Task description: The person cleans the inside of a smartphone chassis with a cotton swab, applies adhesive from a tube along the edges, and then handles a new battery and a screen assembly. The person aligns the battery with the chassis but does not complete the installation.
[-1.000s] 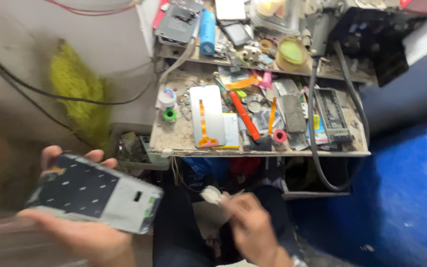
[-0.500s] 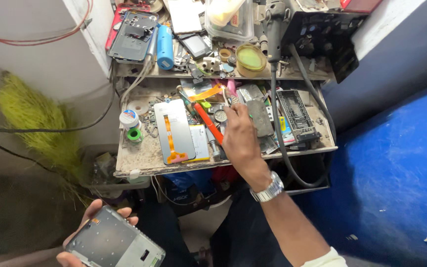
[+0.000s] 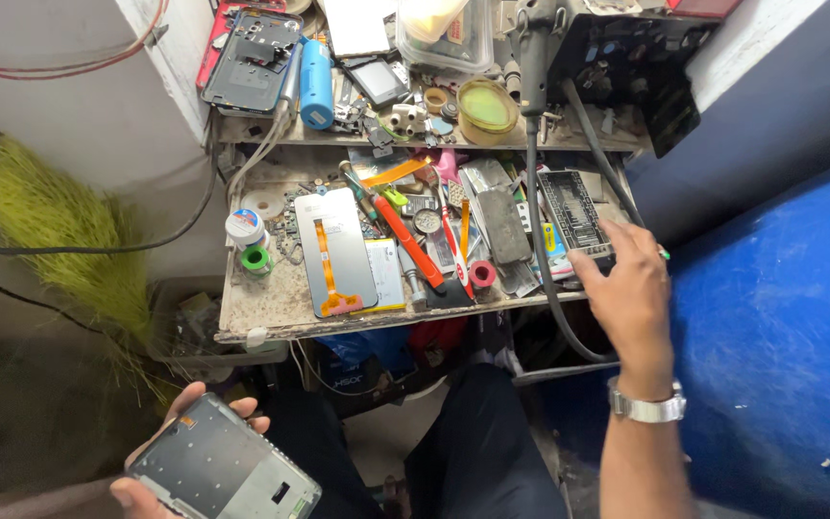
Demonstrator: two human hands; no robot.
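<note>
Below the cluttered workbench [image 3: 271, 308], the left hand [image 3: 189, 452] cradles a grey phone frame [image 3: 225, 473], fingers curled around its edges. Right hand [image 3: 631, 288] reaches to the bench's right end, fingers spread and holding nothing, touching a black ribbed tray [image 3: 573, 211]. Thick black cable [image 3: 535, 240] hangs across the bench front just left of that hand. Phone screen [image 3: 338, 250] with orange ribbon lies at the bench's left, beside an orange screwdriver [image 3: 405, 240]. Green broom [image 3: 50, 231] stands left of the bench.

My cluttered table [image 3: 271, 312] sits between a grey wall [image 3: 60, 115] and blue wall [image 3: 780, 288]; green broom [image 3: 50, 231] off its left edge.
</note>
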